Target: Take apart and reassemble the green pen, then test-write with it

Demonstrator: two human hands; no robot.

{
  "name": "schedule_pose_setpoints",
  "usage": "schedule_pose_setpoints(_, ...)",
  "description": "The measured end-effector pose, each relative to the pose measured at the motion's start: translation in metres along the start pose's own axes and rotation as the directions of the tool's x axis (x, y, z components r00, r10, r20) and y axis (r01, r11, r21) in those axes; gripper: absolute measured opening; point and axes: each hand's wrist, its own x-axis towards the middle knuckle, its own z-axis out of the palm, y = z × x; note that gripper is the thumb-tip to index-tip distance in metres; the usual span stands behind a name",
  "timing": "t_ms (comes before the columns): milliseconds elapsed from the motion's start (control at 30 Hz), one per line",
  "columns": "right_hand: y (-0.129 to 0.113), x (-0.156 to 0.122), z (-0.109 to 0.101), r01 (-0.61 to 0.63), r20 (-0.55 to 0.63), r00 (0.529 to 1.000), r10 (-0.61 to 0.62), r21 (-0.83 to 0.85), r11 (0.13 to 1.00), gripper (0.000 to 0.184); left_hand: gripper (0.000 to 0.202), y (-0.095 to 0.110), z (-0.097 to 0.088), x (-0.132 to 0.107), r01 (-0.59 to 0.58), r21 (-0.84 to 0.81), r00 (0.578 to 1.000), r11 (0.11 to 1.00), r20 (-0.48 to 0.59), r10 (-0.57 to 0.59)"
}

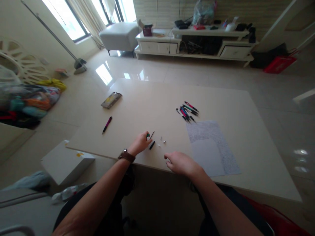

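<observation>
My left hand [141,143], with a brown watch on its wrist, is closed over the white table [147,108] around a green pen part [148,134], mostly hidden by the fingers. Just beyond its fingertips lies a thin dark refill [152,134]. A short black pen grip [152,145] rests near the thumb. To the right are small loose parts: a silvery tip [164,142], a pale piece [158,145] and a thin bit like a spring [161,138]. My right hand [182,163] hovers by the front edge, fingers curled together; anything between them is too small to tell.
Several pens [187,112] lie in a cluster beyond a sheet of written paper [226,154], with a blank piece over it. At the left are a purple pen [107,125] and a grey packet [111,100]. A white box [66,164] stands below the table's left edge.
</observation>
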Motion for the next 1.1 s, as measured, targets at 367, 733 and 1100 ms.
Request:
schedule_pose_setpoints(367,0.000,0.004,0.001,-0.031,-0.112,0.993,0.034,0.021,0.999,0.026,0.012,0.002,0.005,-0.002,-0.003,0.063,0.998,0.998,-0.061,0.006)
schedule_pose_setpoints(733,0.007,0.022,-0.011,0.199,-0.508,0.819,0.267,0.687,0.699,0.030,0.031,0.064,-0.019,-0.025,-0.231,-0.652,0.878,0.722,0.180,0.443)
schedule_pose_setpoints(1100,0.005,0.009,-0.025,0.216,-0.676,0.667,0.313,0.577,0.787,0.023,0.011,0.035,0.000,-0.012,-0.250,-0.170,0.965,0.953,0.037,0.260)
